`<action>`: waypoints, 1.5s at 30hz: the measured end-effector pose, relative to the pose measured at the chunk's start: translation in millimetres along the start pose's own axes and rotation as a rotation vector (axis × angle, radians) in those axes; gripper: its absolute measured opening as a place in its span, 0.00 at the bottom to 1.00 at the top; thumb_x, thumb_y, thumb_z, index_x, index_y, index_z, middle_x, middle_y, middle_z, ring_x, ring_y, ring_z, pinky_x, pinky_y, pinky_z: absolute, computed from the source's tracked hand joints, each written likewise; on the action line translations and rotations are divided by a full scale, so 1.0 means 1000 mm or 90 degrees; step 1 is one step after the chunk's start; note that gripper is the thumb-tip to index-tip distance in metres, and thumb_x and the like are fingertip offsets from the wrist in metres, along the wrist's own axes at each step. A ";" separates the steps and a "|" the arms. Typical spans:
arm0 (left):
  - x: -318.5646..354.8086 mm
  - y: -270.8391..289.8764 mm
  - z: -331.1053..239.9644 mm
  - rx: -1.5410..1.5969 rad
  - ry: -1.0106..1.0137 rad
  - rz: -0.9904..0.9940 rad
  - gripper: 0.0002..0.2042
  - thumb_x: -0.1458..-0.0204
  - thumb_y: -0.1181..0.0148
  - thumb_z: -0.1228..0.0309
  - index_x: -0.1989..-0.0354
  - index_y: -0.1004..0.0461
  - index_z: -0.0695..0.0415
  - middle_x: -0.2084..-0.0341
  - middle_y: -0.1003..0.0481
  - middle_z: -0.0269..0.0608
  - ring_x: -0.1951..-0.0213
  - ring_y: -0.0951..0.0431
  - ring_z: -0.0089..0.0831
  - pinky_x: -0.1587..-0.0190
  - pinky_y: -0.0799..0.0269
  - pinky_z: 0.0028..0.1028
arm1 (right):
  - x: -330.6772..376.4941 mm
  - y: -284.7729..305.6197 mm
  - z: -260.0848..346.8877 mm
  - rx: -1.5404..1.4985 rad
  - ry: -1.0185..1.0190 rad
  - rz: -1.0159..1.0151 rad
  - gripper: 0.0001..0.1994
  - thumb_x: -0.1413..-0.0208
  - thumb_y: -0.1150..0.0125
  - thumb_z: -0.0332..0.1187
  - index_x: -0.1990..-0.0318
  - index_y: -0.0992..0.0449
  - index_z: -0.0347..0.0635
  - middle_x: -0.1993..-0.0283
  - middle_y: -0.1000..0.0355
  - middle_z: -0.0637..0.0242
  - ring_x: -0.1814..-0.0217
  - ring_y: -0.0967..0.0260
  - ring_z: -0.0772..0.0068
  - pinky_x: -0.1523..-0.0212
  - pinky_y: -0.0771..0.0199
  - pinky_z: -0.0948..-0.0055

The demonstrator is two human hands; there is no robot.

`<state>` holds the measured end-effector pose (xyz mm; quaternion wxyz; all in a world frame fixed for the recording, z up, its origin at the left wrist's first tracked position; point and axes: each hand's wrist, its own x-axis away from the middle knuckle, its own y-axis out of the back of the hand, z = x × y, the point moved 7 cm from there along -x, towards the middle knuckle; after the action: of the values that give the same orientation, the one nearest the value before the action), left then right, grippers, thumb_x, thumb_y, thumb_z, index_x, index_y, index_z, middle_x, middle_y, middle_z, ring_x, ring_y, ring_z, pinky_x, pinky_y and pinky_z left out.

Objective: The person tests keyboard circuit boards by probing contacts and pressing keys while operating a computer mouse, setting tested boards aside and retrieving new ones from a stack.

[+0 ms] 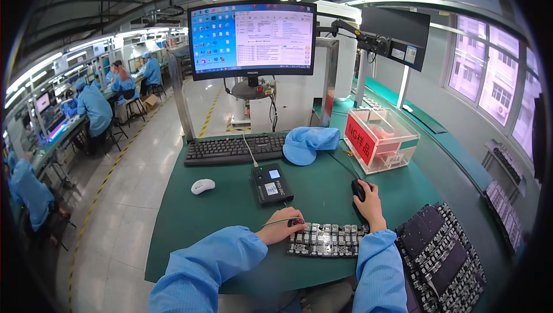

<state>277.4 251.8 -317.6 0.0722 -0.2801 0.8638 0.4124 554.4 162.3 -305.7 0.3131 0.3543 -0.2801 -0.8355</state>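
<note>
My left hand is closed at the upper left corner of a panel of small circuit boards, pinching the small, dark end of a thin cable that loops over the wrist. Silvery square parts cover the panel in rows. My right hand rests over a black mouse, fingers curved round it. Above my left hand lies a black tester box with a small lit screen, with cables at both ends. A monitor beyond shows windows over a blue desktop.
On the green table, a black keyboard, a white mouse, a blue cap and a clear box with a red label stand around. More board panels are stacked at right. Co-workers sit at far-left benches.
</note>
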 end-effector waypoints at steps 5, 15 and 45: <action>0.001 0.000 -0.001 -0.016 0.001 -0.010 0.13 0.48 0.39 0.57 0.67 0.26 0.54 0.68 0.28 0.39 0.63 0.27 0.39 0.60 0.32 0.34 | 0.000 -0.001 0.000 0.016 0.009 -0.012 0.27 0.54 0.37 0.35 0.43 0.32 0.60 0.43 0.39 0.50 0.53 0.29 0.40 0.51 0.26 0.54; 0.002 -0.001 0.005 -0.008 0.009 -0.013 0.14 0.48 0.39 0.56 0.68 0.26 0.56 0.67 0.28 0.40 0.63 0.27 0.39 0.60 0.32 0.34 | 0.001 -0.001 0.002 0.034 -0.013 -0.023 0.29 0.53 0.35 0.35 0.40 0.33 0.61 0.49 0.36 0.49 0.54 0.29 0.42 0.52 0.25 0.56; 0.003 0.001 0.003 -0.011 -0.002 -0.046 0.15 0.50 0.35 0.58 0.71 0.24 0.60 0.69 0.27 0.40 0.66 0.26 0.37 0.64 0.32 0.32 | 0.003 -0.001 0.002 0.018 -0.023 -0.009 0.29 0.53 0.35 0.36 0.40 0.34 0.61 0.50 0.36 0.49 0.56 0.29 0.41 0.53 0.26 0.56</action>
<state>273.6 253.3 -320.1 0.0858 -0.3112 0.8496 0.4172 550.9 161.1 -306.6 0.2969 0.3457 -0.2952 -0.8398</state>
